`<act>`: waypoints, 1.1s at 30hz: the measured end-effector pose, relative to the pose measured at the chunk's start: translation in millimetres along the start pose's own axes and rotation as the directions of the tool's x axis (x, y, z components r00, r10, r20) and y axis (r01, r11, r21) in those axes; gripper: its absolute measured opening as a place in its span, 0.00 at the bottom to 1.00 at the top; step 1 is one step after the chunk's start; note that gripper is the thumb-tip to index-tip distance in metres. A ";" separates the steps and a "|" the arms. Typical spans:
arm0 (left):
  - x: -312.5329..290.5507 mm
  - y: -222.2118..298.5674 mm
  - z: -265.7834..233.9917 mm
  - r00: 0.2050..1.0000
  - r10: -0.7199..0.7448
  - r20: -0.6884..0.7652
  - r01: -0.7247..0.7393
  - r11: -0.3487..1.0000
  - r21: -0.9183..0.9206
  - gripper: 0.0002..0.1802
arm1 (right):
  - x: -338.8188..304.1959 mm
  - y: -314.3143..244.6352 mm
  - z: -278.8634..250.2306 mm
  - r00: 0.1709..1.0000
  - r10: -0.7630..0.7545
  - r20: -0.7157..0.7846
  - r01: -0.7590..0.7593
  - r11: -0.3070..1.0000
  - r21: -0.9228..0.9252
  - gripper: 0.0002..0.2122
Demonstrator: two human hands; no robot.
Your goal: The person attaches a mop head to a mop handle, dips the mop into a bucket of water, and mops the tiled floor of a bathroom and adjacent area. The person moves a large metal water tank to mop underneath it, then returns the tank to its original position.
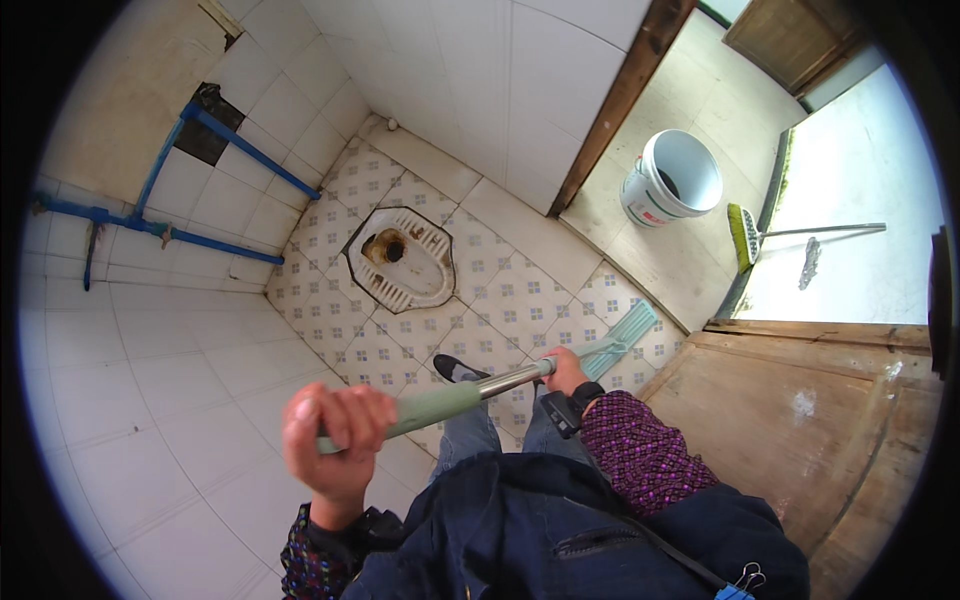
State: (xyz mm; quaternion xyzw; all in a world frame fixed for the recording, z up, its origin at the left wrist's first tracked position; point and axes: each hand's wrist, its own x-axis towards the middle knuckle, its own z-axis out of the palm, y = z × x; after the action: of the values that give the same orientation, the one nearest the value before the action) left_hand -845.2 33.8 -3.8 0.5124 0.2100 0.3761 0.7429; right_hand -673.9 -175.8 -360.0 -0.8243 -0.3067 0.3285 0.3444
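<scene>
My left hand (338, 438) is closed around the green grip at the top end of a mop handle (470, 392). My right hand (566, 370) grips the metal shaft lower down. The pale green flat mop head (622, 338) rests on the patterned floor tiles near the door threshold, to the right of my black shoe (458, 368). A stained white squat toilet (402, 258) is set into the floor ahead of me, apart from the mop.
White tiled walls close in on the left and front, with blue pipes (245, 150) on the left wall. A wooden door (830, 420) stands open at right. Outside the doorway are a white bucket (672, 178) and a green broom (745, 236).
</scene>
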 end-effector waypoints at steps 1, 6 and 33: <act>2.5 8.0 -15.4 0.997 0.015 -0.074 -0.015 1.000 -0.008 0.19 | 10.8 -16.3 15.0 1.000 -0.028 0.002 0.028 0.997 -0.075 0.08; 19.2 60.9 -108.8 0.920 0.127 -0.371 -0.116 0.992 0.053 0.18 | 88.1 -71.4 142.3 0.989 -0.059 0.139 0.088 0.973 -0.215 0.12; 160.2 63.6 -156.5 0.771 0.469 -0.431 -0.140 0.785 0.604 0.15 | 474.9 -310.9 305.2 0.655 -0.323 0.683 0.627 0.737 -0.253 0.13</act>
State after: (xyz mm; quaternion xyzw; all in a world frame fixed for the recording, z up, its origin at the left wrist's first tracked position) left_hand -875.4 264.5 6.0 0.5944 0.4250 0.5547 0.3981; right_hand -707.4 462.3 -444.6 -0.6198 -0.6799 0.3801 0.0954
